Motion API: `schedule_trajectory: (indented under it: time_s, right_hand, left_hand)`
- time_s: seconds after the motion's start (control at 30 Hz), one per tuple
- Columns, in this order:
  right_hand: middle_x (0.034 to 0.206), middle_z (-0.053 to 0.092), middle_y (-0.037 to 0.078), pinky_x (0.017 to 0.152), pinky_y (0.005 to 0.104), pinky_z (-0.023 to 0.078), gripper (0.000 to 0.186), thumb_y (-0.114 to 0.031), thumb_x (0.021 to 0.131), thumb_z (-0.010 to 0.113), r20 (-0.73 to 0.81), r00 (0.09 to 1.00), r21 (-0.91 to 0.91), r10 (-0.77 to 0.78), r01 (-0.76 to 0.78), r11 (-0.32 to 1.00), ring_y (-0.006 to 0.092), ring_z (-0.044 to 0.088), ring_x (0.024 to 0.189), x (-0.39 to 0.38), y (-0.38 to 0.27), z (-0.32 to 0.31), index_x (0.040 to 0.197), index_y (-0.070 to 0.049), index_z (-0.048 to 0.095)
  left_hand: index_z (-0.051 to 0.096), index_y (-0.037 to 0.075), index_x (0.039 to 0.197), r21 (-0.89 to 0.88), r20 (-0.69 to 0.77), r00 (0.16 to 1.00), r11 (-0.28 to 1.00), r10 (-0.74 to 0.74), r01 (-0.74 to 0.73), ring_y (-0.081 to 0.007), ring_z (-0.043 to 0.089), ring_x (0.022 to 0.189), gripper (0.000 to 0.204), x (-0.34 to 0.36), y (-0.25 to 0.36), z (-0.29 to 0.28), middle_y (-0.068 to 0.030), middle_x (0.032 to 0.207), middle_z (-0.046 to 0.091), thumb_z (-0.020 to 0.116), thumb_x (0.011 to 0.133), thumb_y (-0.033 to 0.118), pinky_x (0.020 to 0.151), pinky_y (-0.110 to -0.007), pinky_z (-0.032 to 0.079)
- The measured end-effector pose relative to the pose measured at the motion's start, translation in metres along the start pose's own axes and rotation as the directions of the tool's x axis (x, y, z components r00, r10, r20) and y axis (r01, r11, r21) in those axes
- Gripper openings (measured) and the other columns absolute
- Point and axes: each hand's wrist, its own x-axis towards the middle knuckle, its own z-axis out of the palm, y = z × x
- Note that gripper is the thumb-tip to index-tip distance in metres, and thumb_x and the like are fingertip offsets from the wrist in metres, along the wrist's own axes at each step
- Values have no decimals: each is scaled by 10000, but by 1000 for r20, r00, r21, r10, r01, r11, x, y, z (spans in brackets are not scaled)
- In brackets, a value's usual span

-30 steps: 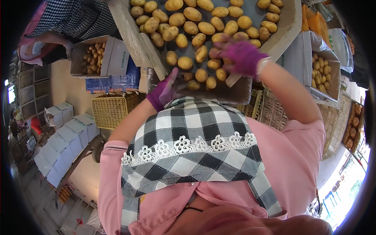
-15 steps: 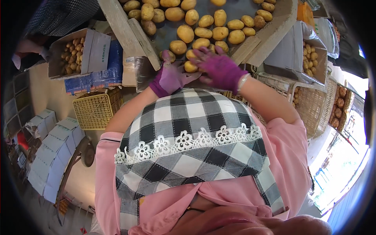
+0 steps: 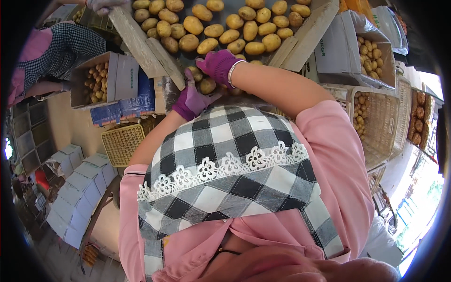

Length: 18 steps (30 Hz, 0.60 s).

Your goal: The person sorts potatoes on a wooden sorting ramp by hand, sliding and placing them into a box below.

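So at the far left there's a co-worker [image 3: 70, 51] in a checked apron, and nearer on that side a row of white cartons [image 3: 82, 192]. Next comes an open cardboard box [image 3: 124, 77] with a heap of boxed potatoes [image 3: 96, 83] in it, right by some blue wrapping [image 3: 124, 105]. Another person's gloved hand [image 3: 102, 5] is up at the far end of the left wooden rail [image 3: 136, 40], and a yellow plastic crate [image 3: 123, 141] is nearer, below the blue stuff.

Middle bit: the loose potatoes [image 3: 215, 30] are spread over the dark bed [image 3: 221, 18] between the two rails, a few of them at the narrow near end. The left hand [image 3: 191, 97], purple glove, is there with its thumb up and fingers spread, cupped around the near spuds rather than clenched. Just to its right and a bit farther, the right hand [image 3: 218, 66] is palm down over the potatoes, fingers curled; can't tell if they've actually got hold of one.

Past the right wooden rail [image 3: 307, 35] there's another cardboard box [image 3: 333, 49] of potatoes, with a beige plastic crate [image 3: 378, 122] nearer.
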Motion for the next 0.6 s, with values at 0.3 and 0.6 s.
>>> schedule_trajectory:
  time_s: [0.3,0.6]
  right_hand:
    - [1070,637,123,802,296,545,584,-139,790,743,-785,162,508,598,-384,771,189,645,887,-238,193,-38,1307,-82,479]
    - [1347,461,174,1008,436,374,606,-374,793,600,-690,616,190,379,-352,917,358,420,1239,-55,168,-95,1303,-76,467]
  left_hand:
    - [295,114,1351,-927,-35,932,361,-360,105,-327,346,1290,504,-3,10,-3,-149,1381,347,446,961,397,1041,-541,363]
    - [445,110,1261,-946,125,933,242,-337,215,-360,376,1251,398,-3,11,-11,-139,1300,441,548,893,218,1074,-545,299]
